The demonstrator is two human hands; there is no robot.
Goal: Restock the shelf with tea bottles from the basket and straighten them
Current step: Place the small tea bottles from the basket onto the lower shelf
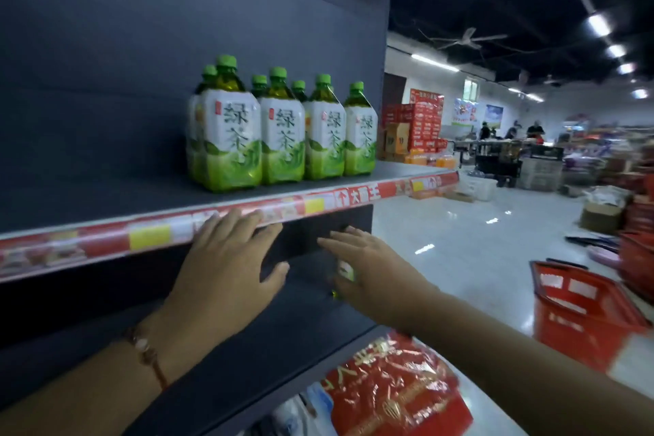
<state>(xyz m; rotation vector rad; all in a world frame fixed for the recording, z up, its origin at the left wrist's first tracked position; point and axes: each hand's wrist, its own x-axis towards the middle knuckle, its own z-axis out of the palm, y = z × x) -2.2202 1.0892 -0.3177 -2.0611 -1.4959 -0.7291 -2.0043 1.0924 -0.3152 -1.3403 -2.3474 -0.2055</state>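
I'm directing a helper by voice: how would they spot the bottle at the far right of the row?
Find the dark shelf with the red price strip. Green tea bottles stand there in a row; take the rightmost bottle, nearest the open aisle. It alone has no bottle visible behind it.

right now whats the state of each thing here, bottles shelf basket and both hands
tea bottles: upright on the shelf, grouped toward its right end, labels facing out
shelf: bare left of the bottles
basket: on the floor at right, contents not visible
left hand: open, fingers straight, fingertips at the shelf's front edge
right hand: open, holding nothing, below the shelf edge
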